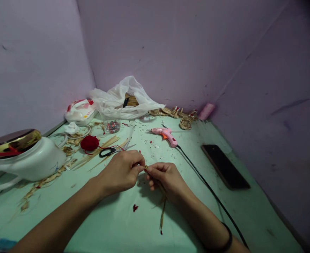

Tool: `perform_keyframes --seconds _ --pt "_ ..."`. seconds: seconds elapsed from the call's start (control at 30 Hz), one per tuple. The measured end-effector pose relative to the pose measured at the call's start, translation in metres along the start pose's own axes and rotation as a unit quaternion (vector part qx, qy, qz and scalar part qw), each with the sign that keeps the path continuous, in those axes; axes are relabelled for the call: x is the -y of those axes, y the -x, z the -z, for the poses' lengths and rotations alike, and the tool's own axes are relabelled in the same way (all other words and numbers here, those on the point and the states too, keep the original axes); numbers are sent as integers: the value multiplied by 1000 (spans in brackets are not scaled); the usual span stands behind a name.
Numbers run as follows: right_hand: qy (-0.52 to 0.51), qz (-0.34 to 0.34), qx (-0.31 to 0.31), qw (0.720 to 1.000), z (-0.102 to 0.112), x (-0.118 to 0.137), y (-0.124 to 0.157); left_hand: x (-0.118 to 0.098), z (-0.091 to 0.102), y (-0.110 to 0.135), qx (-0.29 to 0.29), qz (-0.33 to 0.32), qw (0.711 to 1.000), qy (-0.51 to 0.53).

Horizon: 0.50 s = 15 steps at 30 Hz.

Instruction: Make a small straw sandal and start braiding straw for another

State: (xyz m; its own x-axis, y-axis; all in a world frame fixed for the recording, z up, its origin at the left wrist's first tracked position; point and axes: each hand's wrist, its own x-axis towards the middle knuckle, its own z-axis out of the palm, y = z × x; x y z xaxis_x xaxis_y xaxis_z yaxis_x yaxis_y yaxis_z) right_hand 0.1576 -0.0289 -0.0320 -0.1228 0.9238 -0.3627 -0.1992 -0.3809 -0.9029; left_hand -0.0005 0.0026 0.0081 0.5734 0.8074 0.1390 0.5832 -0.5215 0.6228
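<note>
Fingertips of my left hand (126, 169) and my right hand (167, 178) meet over the middle of the table, both in a pinch. Between them shows a small tan and red end of a dried plant-fibre strip. From under my right hand hangs a tan strip (162, 216) with a dark red tip; my fingers hide whether it is one piece with that end. A red scrap (135, 208) lies below. Left of my left hand are black-handled scissors (107, 152) and a ball of red yarn (89, 143), its thread trailing toward the scissors.
A pink glue gun (165, 134) lies beyond my hands, its black cord (205, 181) running past my right forearm. At right rests a phone (225, 166). A white teapot-like pot (36, 160) stands left. Behind are a cup of beads (112, 126), a plastic bag (136, 88) and woven coils (185, 123).
</note>
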Motion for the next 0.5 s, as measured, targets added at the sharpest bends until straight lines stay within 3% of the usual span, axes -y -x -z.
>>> perform_keyframes --seconds 0.23,0.33,0.43,0.5 --pt "108 36 38 993 -2 0 3 1 -1 0 33 -29 999 19" --pt "155 71 87 982 -3 2 8 3 1 -2 79 -12 992 93" --pt "148 93 151 973 -4 6 14 7 3 -5 146 59 953 259" --pt "111 104 147 977 -5 8 16 9 1 -7 155 110 922 337"
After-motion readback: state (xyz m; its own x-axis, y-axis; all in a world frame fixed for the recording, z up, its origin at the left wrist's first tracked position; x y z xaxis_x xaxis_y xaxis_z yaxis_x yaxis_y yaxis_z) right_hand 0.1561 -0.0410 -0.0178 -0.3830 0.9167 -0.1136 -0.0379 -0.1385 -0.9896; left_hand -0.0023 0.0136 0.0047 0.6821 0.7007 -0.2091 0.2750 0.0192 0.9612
